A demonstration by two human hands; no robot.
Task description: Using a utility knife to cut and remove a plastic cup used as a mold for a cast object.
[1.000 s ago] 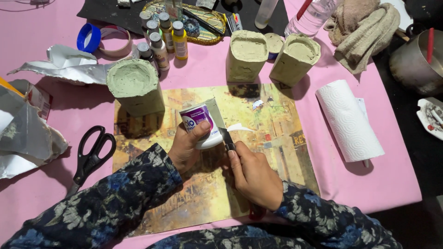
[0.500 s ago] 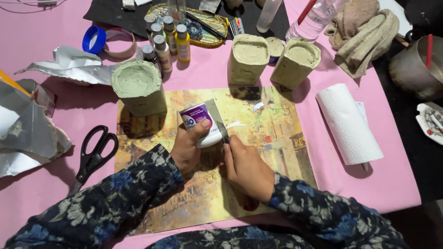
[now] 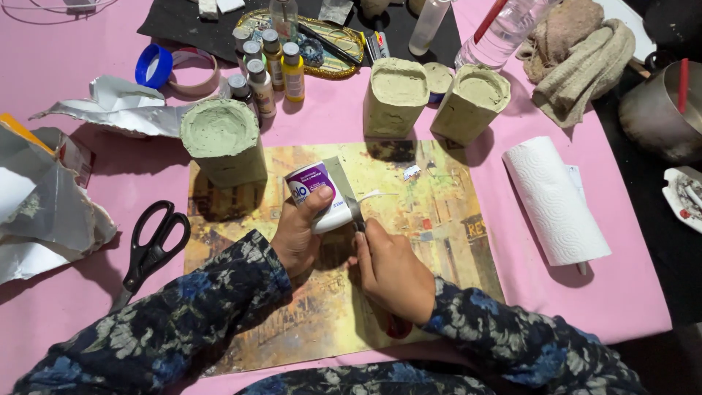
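Now I see the left hand (image 3: 296, 238) gripping the tub (image 3: 316, 196) while the right hand (image 3: 391, 267), clenched on a knife (image 3: 342, 186), scoops; lifting paste cleanly seems next.

I'm looking down at a home craft table: pink tablecloth (image 3: 66, 322), small paint bottles (image 3: 272, 67) at upper centre, scissors (image 3: 152, 247) at left, tape rolls (image 3: 175, 69), paper towel roll (image 3: 556, 201) at right.

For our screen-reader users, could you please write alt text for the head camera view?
A person's left hand holds a small white tub while the right hand works a flat metal blade at it, over a yellowish printed sheet on a pink table. Three grey-green blocks, scissors and a paper towel roll surround them.
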